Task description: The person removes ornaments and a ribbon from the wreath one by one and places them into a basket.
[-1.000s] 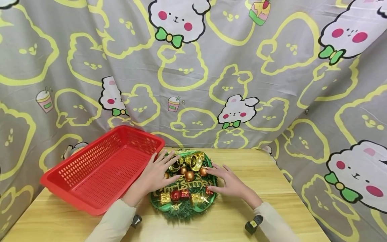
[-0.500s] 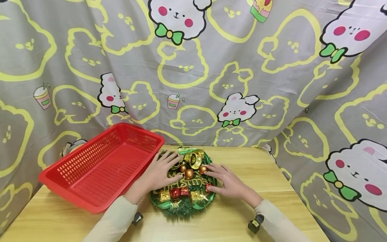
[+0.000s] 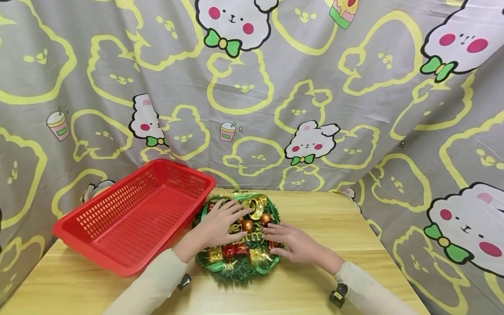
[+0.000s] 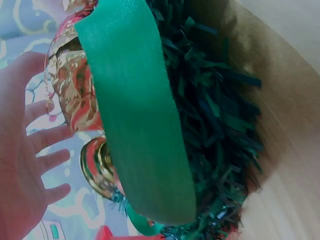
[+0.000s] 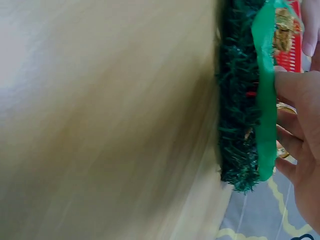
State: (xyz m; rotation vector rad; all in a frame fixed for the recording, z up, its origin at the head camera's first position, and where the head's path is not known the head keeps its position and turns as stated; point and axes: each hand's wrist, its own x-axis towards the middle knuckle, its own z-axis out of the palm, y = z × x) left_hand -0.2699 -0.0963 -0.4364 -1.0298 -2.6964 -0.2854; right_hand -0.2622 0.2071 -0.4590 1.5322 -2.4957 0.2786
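A round Christmas wreath (image 3: pixel 238 275) of green tinsel lies on the table, with golden bells (image 3: pixel 256 208), copper-coloured balls (image 3: pixel 247 225), a red ball (image 3: pixel 229 251), small gift boxes and gold lettering. Over its left half spreads my left hand (image 3: pixel 216 225), fingers extended, hiding one bell and part of the lettering. My right hand (image 3: pixel 299 246) is at the wreath's right edge with its fingers reaching over the rim. A green ribbon (image 4: pixel 135 110) runs along the side in the left wrist view. Close to that ribbon, the fingers (image 5: pixel 290 122) look loosely bent in the right wrist view; contact is unclear.
An oblong red plastic basket (image 3: pixel 130 223) with slotted walls stands at the left, its far right corner close to the wreath. The wooden table (image 3: pixel 334 214) ends at a grey curtain (image 3: pixel 252 87) with rabbit drawings, at the back and sides.
My left hand has slid to the right over the wreath, covering more of the lettering. My right hand has come slightly nearer to me. The wreath and basket look unmoved.
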